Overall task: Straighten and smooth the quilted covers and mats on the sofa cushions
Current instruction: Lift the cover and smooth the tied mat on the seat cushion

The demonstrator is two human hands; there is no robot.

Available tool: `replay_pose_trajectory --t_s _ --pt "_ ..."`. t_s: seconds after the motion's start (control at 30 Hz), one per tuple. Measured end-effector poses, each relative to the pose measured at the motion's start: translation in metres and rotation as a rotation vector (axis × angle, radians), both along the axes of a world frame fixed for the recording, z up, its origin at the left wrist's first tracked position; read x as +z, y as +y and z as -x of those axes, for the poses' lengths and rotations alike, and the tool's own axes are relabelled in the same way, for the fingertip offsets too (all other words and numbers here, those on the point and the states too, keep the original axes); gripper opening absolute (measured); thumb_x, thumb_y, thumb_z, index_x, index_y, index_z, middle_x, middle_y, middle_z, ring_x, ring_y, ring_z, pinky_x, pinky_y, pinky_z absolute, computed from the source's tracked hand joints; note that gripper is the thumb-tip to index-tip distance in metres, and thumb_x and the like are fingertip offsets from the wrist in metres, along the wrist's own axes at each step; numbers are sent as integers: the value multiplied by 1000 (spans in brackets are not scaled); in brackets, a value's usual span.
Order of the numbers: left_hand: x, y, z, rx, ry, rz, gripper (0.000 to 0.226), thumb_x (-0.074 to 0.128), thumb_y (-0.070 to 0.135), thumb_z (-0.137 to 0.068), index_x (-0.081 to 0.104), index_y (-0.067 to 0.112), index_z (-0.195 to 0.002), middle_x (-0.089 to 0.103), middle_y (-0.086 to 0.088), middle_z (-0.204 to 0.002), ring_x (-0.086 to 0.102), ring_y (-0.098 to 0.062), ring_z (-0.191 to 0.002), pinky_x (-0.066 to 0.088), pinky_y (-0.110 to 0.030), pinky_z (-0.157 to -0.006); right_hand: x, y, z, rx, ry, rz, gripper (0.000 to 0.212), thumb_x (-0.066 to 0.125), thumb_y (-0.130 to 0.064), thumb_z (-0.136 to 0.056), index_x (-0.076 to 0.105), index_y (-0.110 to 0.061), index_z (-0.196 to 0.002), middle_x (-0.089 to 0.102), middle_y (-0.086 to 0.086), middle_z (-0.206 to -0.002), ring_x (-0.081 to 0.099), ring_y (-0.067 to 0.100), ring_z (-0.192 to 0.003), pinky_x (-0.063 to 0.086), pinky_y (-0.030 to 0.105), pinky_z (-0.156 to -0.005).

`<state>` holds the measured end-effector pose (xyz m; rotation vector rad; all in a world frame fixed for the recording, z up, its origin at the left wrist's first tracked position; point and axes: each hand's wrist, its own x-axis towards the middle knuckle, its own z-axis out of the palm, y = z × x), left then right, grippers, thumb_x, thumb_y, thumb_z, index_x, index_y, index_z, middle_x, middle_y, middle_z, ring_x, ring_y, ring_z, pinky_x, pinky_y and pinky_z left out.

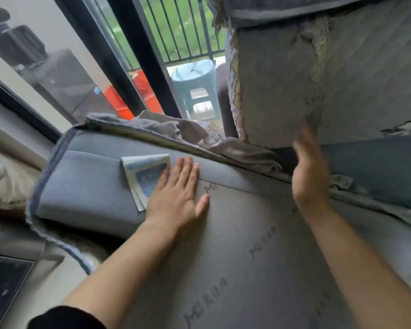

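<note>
Near left: off the mat's near-left corner sit a dark glossy panel (4, 283) and a black sleeve (66, 317). I cannot tell what the panel is.
Mat: the grey mat (235, 252) lies over the sofa seat. It is perforated and printed with faint lettering, and it looks flat between the two forearms.
Mat border: at the mat's left end is a blue-grey padded band (85, 186). Its piped edge is wavy and partly turned up.
Left hand: the left hand (176, 193) is released, with fingers straight and close together. Its palm presses flat on the mat's far-left part.
Tag: a folded white-and-blue paper tag (145, 176) lies on the mat's border, and the left little finger overlaps it.
Open room: bare mat stretches from the hands toward its near-right side.
Right hand: the right hand (310, 172) is released, edge-on and blurred above the mat's far edge. Its straight fingertips are at the hanging cover's lower edge, but I cannot tell whether they touch it.
In the way: crumpled grey cloth (199, 136) is bunched along the mat's far edge.
Quilted cover: the quilted cover (282, 79) hangs on the backrest beyond the mat. It is grey and stitched in diagonals, with a frayed cream left edge and a worn strip down its middle.
Beyond the mat: farther off are a black door frame (147, 55), a teal stool (195, 84), a red container (119, 100) and a railing (176, 27).
</note>
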<state>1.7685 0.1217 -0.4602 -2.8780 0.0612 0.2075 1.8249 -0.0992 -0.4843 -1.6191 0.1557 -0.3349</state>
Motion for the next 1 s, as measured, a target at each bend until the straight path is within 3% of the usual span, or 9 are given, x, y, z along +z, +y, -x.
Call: replay_pose_trajectory --t_s 0.13,0.23,0.37,0.47,0.57,0.73,0.87,0.93,1.0 --pt "19 -29 -5 -110 -244 160 75 2 52 -90 -3 11 -153 -12 -6 -161 -25 -14 -141 -20 -32 -115 -64 33 31 158 71 334 68 21 -48 -94 13 -12 -151 5 0 -159 -1 1 -142 -2 28 -120" --pt "22 -68 -10 -237 -550 365 64 24 39 -99 13 6 -152 3 -9 -161 -6 -21 -148 -8 -33 -120 -106 37 44 392 193 577 70 18 -47 -92 6 -15 -152 -3 -1 -160 -10 -2 -139 -11 24 -116" --pt "-6 -78 -9 -188 -352 309 68 10 47 -96 -1 11 -152 -8 -7 -160 -13 -20 -147 -14 -33 -117 -73 5 23 423 298 15 46 41 -14 -101 33 -10 -146 26 0 -155 20 11 -144 13 13 -110" --pt "-37 -59 -7 -94 -41 21 77 -19 58 -78 -27 16 -142 -29 -4 -155 -32 -16 -139 -27 -32 -109 -39 -38 -3 19 186 -228 46 43 -14 -97 40 -11 -143 40 2 -149 37 10 -134 26 21 -112" --pt "-35 -62 -9 -60 -15 17 75 -13 59 -83 -26 16 -142 -29 -4 -155 -33 -15 -138 -27 -31 -109 -47 -60 -3 -232 82 -23 53 34 -24 -99 26 -13 -149 26 1 -156 27 10 -140 18 21 -115" --pt "-11 -104 -10 -284 -416 358 67 22 47 -98 12 8 -153 0 -7 -160 -7 -23 -148 -7 -35 -120 -139 -19 45 393 253 778 76 4 -56 -88 1 -15 -152 -3 -1 -161 -5 11 -147 -15 20 -110" --pt "-37 -105 -11 -248 -189 216 69 11 51 -95 3 13 -152 -2 -5 -161 -11 -23 -148 -11 -36 -118 -105 -53 15 448 379 331 50 41 -25 -102 28 -15 -149 21 -1 -158 17 11 -144 9 11 -106" --pt "-57 -95 -11 -176 -43 23 73 -5 59 -89 -13 17 -149 -15 -4 -159 -25 -20 -143 -24 -35 -111 -74 -79 -7 183 332 -16 41 40 -16 -101 42 -11 -142 39 -1 -148 34 11 -136 21 4 -93" --pt "-58 -97 -16 -152 -42 20 75 -6 60 -87 -16 18 -149 -21 -2 -157 -28 -19 -141 -28 -34 -109 -58 -100 -15 -132 180 -53 42 35 -17 -103 38 -13 -144 39 -5 -145 34 7 -132 22 4 -94"
